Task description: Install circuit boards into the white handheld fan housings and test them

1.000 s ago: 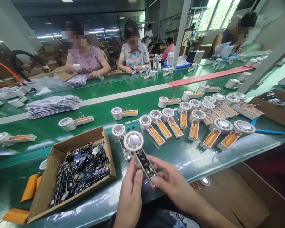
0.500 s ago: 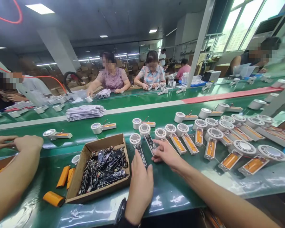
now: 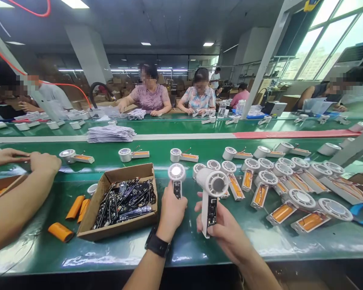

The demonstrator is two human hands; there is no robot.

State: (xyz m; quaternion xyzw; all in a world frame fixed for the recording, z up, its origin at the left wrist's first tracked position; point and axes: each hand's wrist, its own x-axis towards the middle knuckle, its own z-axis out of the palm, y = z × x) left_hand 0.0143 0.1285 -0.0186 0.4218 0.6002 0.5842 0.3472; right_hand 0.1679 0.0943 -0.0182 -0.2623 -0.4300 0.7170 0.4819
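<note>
My right hand (image 3: 228, 229) holds a white handheld fan (image 3: 202, 177) upright above the bench by its handle. A black circuit board (image 3: 212, 207) lies in the open handle, with my thumb near its lower end. To the left, my left hand (image 3: 172, 209), with a black watch on the wrist, is closed around the handle of another handheld fan (image 3: 176, 172). The top of its circuit board (image 3: 177, 189) shows above the hand; the hand hides the rest. Beside that hand stands a cardboard box (image 3: 117, 233) of loose circuit boards (image 3: 125, 201).
Several fan bodies with orange batteries (image 3: 260, 195) crowd the right side. Loose orange batteries (image 3: 60, 232) lie left of the box. A co-worker's arm (image 3: 21, 205) reaches in at left. Behind, more fans (image 3: 125, 155) sit on the green belt (image 3: 157, 145), with stacked papers (image 3: 110, 135) beyond.
My right hand has taken hold of one fan and raised it off the bench. My left hand has closed around the other fan's handle. The camera view has shifted slightly.
</note>
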